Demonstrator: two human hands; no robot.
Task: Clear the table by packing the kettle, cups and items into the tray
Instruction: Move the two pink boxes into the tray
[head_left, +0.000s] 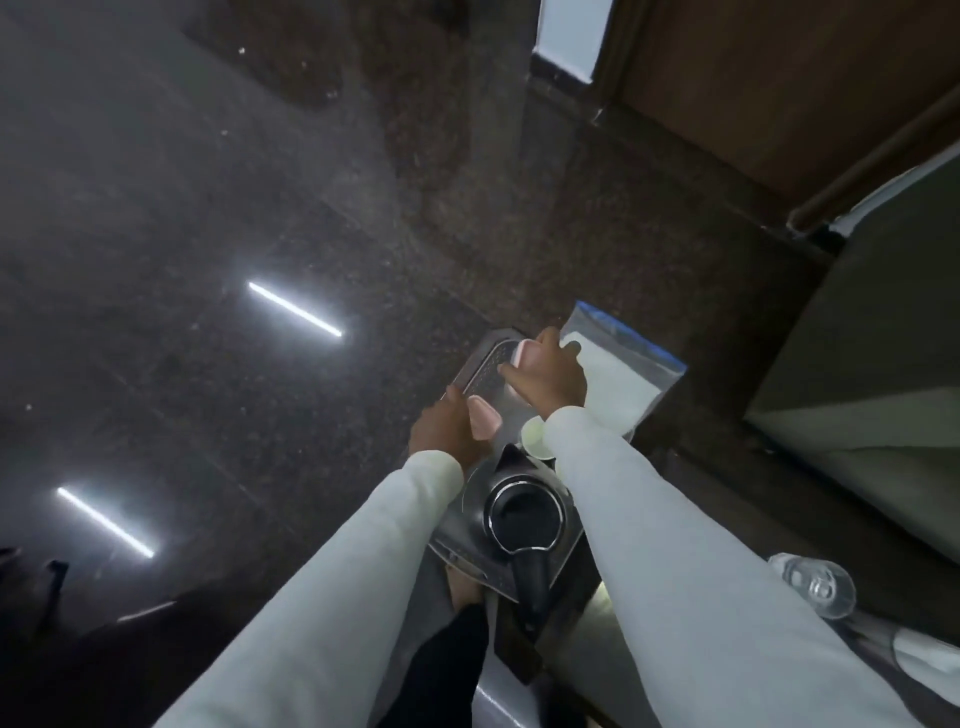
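The left hand (447, 428) curled its fingers around a pink cup (484, 415) over the metal tray (470, 371). At one o'clock from it, the right hand (550, 376) gripped another pink cup (524, 353). The kettle (524, 512) stood in the tray at six o'clock.

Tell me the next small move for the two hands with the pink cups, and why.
Probably lower the pale pink cup in the right hand onto the bare perforated floor of the metal tray. The left hand holds a second pink cup over the same tray, and the steel kettle with the black handle already fills its near end.
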